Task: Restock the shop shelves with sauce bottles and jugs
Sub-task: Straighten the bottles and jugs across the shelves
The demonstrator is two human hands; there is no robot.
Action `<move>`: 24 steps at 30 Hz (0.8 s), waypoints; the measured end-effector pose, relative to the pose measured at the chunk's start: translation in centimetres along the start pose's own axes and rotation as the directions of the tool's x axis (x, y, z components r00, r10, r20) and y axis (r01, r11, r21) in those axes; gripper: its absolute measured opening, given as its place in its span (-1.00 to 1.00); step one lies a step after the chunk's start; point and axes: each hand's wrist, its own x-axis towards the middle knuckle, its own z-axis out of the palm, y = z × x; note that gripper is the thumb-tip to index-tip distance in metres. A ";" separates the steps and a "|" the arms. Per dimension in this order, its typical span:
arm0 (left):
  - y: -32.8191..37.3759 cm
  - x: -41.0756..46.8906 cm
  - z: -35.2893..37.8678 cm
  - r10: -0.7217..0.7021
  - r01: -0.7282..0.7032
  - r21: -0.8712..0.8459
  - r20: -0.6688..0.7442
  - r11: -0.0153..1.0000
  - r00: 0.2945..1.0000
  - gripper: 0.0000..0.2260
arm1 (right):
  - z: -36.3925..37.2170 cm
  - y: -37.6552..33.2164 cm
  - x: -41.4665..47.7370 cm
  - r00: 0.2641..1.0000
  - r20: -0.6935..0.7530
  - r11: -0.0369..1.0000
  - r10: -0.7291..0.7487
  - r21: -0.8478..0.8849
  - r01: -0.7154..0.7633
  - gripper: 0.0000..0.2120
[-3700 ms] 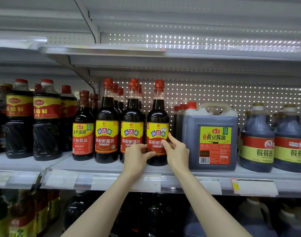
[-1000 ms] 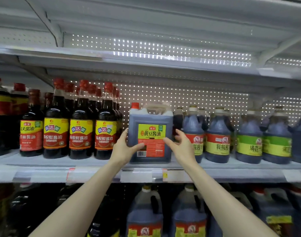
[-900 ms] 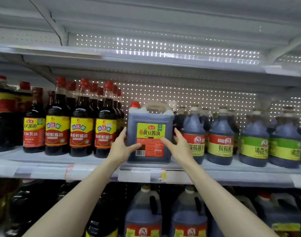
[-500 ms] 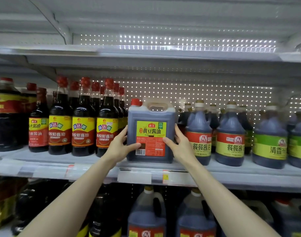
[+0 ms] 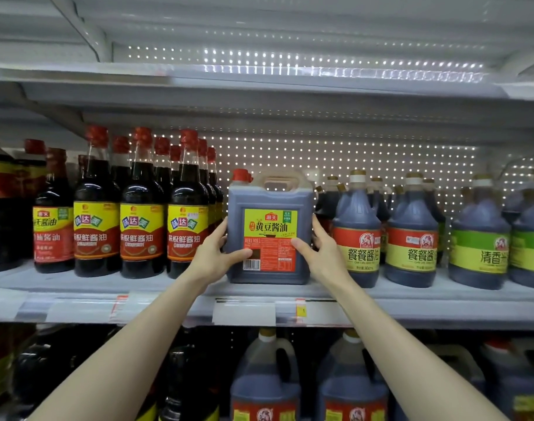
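Forearms: we've got both arms up and reaching forward, coming in from the bottom corners.
Lower deck: two handled jugs (image 5: 265,378) are plainly countable under the price rail (image 5: 411,311). The rest down there is too dark to number.
Left hand (image 5: 215,256): we see it clamped on the jug's left edge, thumb across the front face and fingers round the side.
Right hand (image 5: 323,256): a mirror grip here, thumb on the label corner and fingers wrapped behind the right edge.
Square jug (image 5: 268,200): there's one, red-capped, upright on the middle shelf (image 5: 77,284) near its front lip, with its base looking set down.
Key relation: it lies dead ahead between our two hands, long axis vertical and broad face towards us. The hands are level, neither nearer, so we judge any push goes straight back.
Left neighbours: three tall bottles (image 5: 141,226) share one yellow-and-red label in the front rank, with a fourth, red-labelled bottle (image 5: 53,235) beside them.
Right neighbours: two round-shouldered jugs (image 5: 411,238) carry red-and-yellow labels. The green-labelled ones (image 5: 478,247) run off the edge.
Behind: more ranks of caps, and we can't count them.
Back wall: a perforated panel (image 5: 351,156).
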 end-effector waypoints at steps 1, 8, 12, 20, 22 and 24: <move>0.0 0.0 0.0 0.001 -0.001 0.000 0.001 1.000 1.000 -0.26 | 0.0 0.0 0.0 1.000 -0.002 1.000 0.001 -0.002 -0.001 -0.36; 0.0 0.1 -0.1 0.004 -0.004 -0.003 0.012 1.000 1.000 -0.25 | 0.3 0.2 0.2 1.000 -0.012 1.000 0.011 -0.013 -0.011 -0.36; 0.0 0.2 -0.1 0.007 -0.007 0.002 0.009 1.000 1.000 -0.26 | 0.5 0.4 0.5 1.000 -0.024 1.000 0.016 -0.017 -0.016 -0.35; 0.0 0.8 0.0 0.013 -0.013 0.014 0.014 1.000 1.000 -0.26 | 0.9 1.0 1.3 0.999 -0.030 0.998 0.038 -0.054 -0.039 -0.33; 0.0 0.9 0.1 0.018 -0.018 0.012 0.017 1.000 1.000 -0.28 | 0.9 1.1 1.4 0.999 -0.032 0.997 0.044 -0.059 -0.046 -0.33; -0.1 0.9 0.1 0.024 -0.025 0.011 0.019 1.000 1.000 -0.29 | 1.0 1.1 1.5 0.998 -0.035 0.997 0.044 -0.060 -0.046 -0.34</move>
